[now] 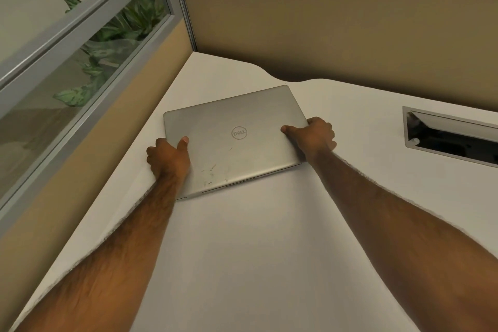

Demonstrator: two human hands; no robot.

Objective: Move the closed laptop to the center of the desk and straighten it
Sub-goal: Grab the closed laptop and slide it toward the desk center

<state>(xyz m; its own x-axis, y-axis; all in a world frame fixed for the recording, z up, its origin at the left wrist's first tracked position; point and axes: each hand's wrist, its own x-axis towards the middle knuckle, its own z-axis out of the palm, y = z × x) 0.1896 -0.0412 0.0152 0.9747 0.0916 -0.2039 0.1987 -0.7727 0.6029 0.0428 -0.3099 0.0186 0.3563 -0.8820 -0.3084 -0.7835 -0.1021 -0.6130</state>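
Observation:
A closed silver laptop [231, 116] with a round logo on its lid lies on the white desk [256, 250], toward the far left corner. It sits skewed, its right end turned farther away than its left. My left hand [167, 160] grips its left edge, thumb on the lid and fingers curled around the side. On the opposite side, my right hand [314, 137] holds the right edge the same way, thumb lying on the lid. Both forearms reach in from the near edge.
Tan partition walls [336, 27] close the desk at the back and left, with a glass panel [89, 56] and plant leaves behind it. A rectangular cable opening [452, 137] is cut into the desk at the right. Bare desk surface stretches in front of the laptop.

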